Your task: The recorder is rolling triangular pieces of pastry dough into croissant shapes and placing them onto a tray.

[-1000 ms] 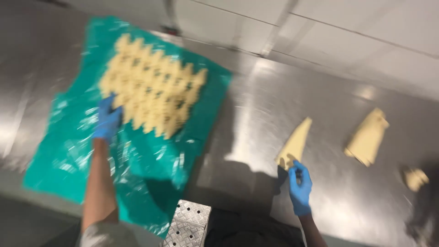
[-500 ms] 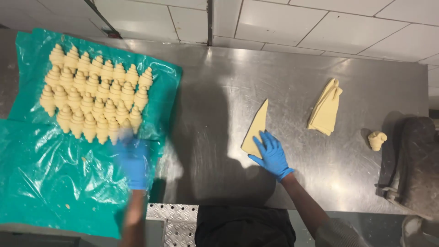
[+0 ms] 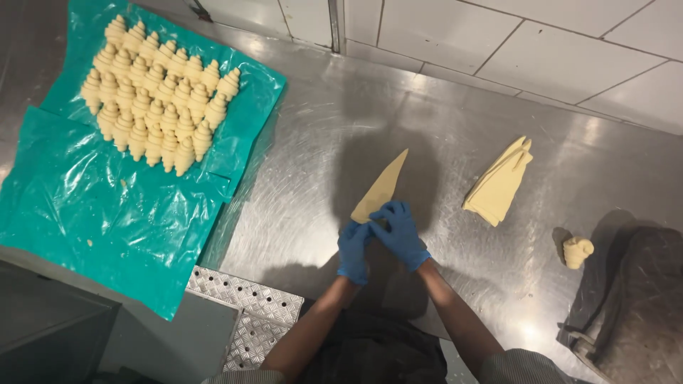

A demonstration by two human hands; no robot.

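Observation:
A long triangle of pale dough (image 3: pixel 385 186) lies flat on the steel table (image 3: pixel 320 142), its tip pointing away from me. Both my hands wear blue gloves. My left hand (image 3: pixel 353 250) and my right hand (image 3: pixel 398 230) meet at the triangle's wide near end, fingers curled onto the dough edge. To the right lies a stack of more dough triangles (image 3: pixel 499 182). Rows of several rolled raw croissants (image 3: pixel 155 107) sit on a teal plastic sheet (image 3: pixel 107 213) at the far left.
One rolled dough piece (image 3: pixel 577 250) stands alone at the right, beside a dark cloth-like object (image 3: pixel 633 299). White wall tiles (image 3: pixel 541 50) run behind the table. A perforated metal plate (image 3: pixel 245 313) sticks out below the table's front edge.
My left hand has left the teal sheet and come right to join my right hand at the wide end of the dough triangle. The camera view has steadied and shifted.

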